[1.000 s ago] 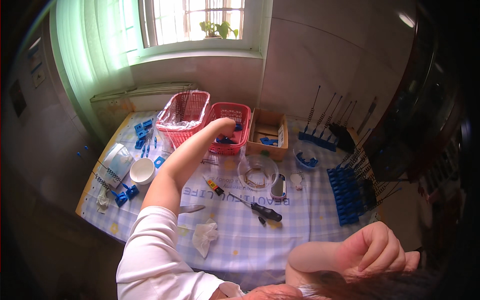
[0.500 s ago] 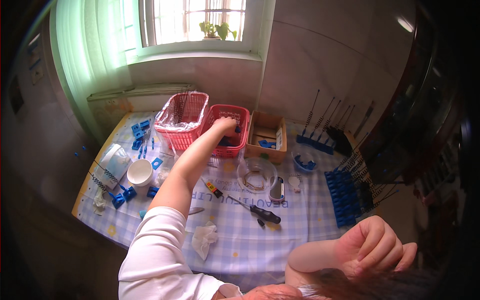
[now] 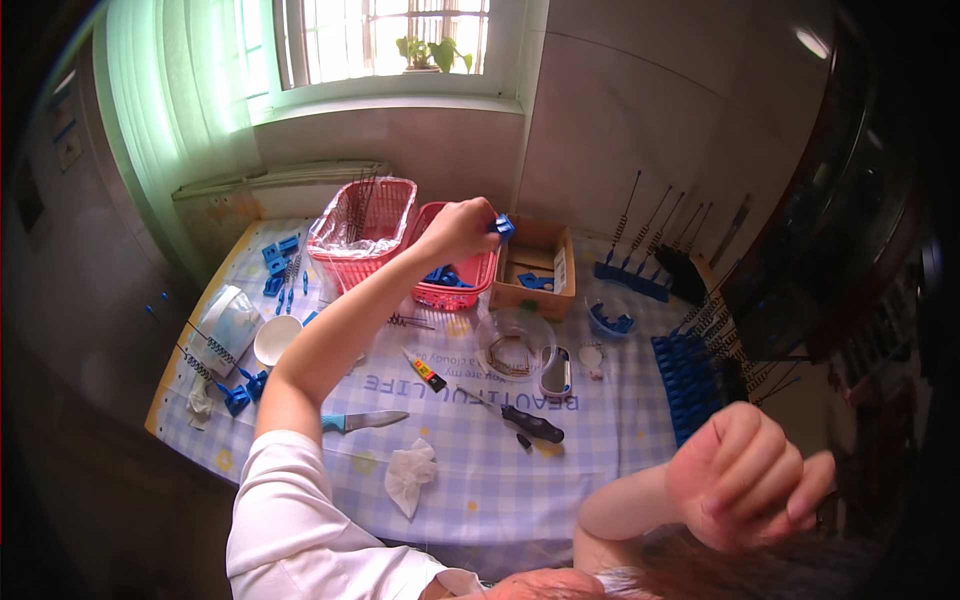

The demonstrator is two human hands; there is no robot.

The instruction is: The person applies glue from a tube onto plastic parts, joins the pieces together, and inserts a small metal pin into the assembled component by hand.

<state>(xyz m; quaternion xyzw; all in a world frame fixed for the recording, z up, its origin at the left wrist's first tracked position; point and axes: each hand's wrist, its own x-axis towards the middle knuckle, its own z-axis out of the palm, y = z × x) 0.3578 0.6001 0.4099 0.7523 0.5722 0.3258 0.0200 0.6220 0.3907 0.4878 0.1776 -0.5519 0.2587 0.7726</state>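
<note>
My left hand (image 3: 458, 229) is stretched out over the table and grips a small blue plastic part (image 3: 503, 226) above the red basket (image 3: 452, 292), which holds more blue parts. A cardboard box (image 3: 538, 268) with blue pieces stands just right of it. My right hand (image 3: 745, 476) is raised close to the camera at the lower right, fingers curled into a loose fist with nothing in it.
A second red basket (image 3: 366, 230) lined with clear plastic sits to the left. On the checked tablecloth (image 3: 600, 450) lie a knife (image 3: 364, 421), a black-handled tool (image 3: 532, 423), a round clear dish (image 3: 515, 343), a white cup (image 3: 277, 339), crumpled tissue (image 3: 411, 474) and rows of blue parts (image 3: 688, 380).
My left hand rose out of the red basket toward the right with a blue part in its fingers. My right hand shifted slightly left and up.
</note>
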